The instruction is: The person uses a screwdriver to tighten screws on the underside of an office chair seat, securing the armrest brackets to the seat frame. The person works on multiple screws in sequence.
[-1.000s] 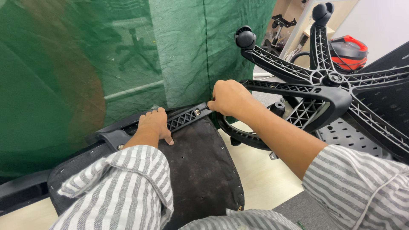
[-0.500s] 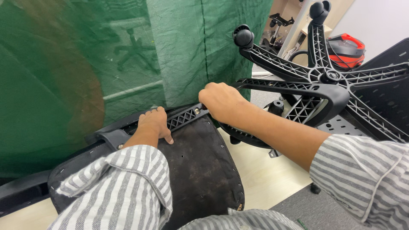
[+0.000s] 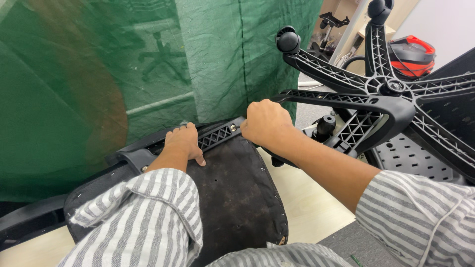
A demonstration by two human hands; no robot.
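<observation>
An office chair seat (image 3: 232,198) lies upside down in front of me, its black fabric underside facing up. A black ribbed plastic bracket (image 3: 217,136) runs along its far edge, with a small silver screw (image 3: 233,127) near its right end. My left hand (image 3: 182,143) lies flat on the bracket, fingers curled over its far edge, holding nothing. My right hand (image 3: 264,123) is a closed fist at the bracket's right end, just right of the screw. What is inside the fist is hidden.
A black five-legged chair base (image 3: 391,94) with a caster (image 3: 288,39) juts up at the right, close to my right forearm. Green cloth (image 3: 99,74) hangs right behind the seat. A perforated black panel (image 3: 410,155) lies under the base. A red and black object (image 3: 413,52) sits beyond.
My right hand has moved left and down, from beside the chair base to the bracket's right end. My left hand has stayed on the bracket.
</observation>
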